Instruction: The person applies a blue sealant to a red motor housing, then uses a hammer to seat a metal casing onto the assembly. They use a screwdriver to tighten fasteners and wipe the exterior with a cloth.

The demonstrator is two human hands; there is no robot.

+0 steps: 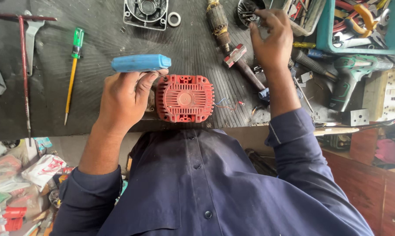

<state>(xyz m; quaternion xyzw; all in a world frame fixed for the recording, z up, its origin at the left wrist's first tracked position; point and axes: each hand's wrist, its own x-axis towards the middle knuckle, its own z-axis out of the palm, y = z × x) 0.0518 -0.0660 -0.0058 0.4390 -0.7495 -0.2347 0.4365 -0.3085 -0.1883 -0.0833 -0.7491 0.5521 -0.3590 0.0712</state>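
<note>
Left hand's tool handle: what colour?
Blue handle, held by the left hand; head view.

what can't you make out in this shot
- Head view: tip of the blue-handled tool, hidden by the left hand.
- Head view: small dark part at the right hand, half covered by fingers and cut by the top edge.
- Head view: near side of the red finned housing, blocked by the shirt.

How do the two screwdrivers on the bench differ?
The blue screwdriver has a thick blue handle and is held in the left hand. The green screwdriver is slimmer, with a green cap and yellow shaft, and lies untouched on the bench. Both are hand tools.
</note>
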